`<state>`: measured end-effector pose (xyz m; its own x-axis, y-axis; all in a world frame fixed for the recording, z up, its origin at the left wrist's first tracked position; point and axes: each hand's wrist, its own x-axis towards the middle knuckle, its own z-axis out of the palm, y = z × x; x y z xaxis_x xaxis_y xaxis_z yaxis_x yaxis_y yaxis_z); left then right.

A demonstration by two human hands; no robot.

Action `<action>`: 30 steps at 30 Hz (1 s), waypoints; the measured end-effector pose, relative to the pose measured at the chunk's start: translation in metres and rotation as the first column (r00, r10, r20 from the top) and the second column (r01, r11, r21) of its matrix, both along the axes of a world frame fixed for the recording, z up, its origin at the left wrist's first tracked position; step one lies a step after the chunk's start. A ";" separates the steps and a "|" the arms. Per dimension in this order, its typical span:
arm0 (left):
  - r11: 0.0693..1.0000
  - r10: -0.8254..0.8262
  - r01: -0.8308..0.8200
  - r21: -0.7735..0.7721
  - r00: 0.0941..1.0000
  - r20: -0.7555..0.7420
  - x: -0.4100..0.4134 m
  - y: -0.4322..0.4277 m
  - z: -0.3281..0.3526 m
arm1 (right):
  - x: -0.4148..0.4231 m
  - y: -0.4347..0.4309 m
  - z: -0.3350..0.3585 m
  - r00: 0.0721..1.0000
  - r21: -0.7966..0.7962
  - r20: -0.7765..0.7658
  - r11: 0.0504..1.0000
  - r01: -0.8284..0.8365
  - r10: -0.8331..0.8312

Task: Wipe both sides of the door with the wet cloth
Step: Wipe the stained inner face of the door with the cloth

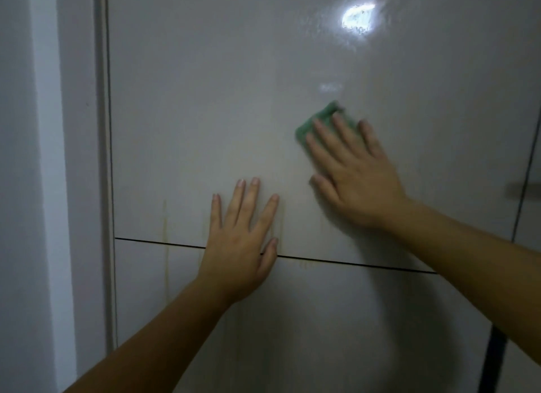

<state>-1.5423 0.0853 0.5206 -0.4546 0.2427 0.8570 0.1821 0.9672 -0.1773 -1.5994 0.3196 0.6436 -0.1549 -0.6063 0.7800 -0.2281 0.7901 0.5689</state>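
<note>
A pale glossy door (205, 100) fills most of the view, with a thin dark groove running across its lower part. My right hand (355, 173) presses flat with straight, spread fingers on a green cloth (320, 120) against the door, right of centre. Only the cloth's upper left part shows past my fingertips. My left hand (243, 234) lies flat on the door lower down, fingers spread, its palm over the groove. Faint yellowish drip streaks (164, 231) run down the door left of my left hand.
The door frame (85, 158) and a grey wall (23, 188) stand at the left. A bright light reflection (357, 18) shines on the door's upper right. The door's right edge (527, 173) and a blurred handle (524, 189) show at the far right.
</note>
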 end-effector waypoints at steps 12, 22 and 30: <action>0.994 0.037 -0.034 0.099 0.999 -0.024 0.000 0.029 0.002 | -0.002 0.065 -0.006 0.999 -0.223 0.042 0.974 0.025 -0.016; 0.986 -0.085 0.073 -0.149 0.994 -0.072 -0.016 0.105 -0.010 | -0.003 0.116 -0.049 0.999 0.022 0.025 0.999 0.044 -0.044; 0.993 -0.036 0.027 -0.114 0.996 -0.080 -0.022 0.119 -0.015 | 0.001 0.134 -0.098 0.996 -0.091 0.090 0.995 0.034 -0.026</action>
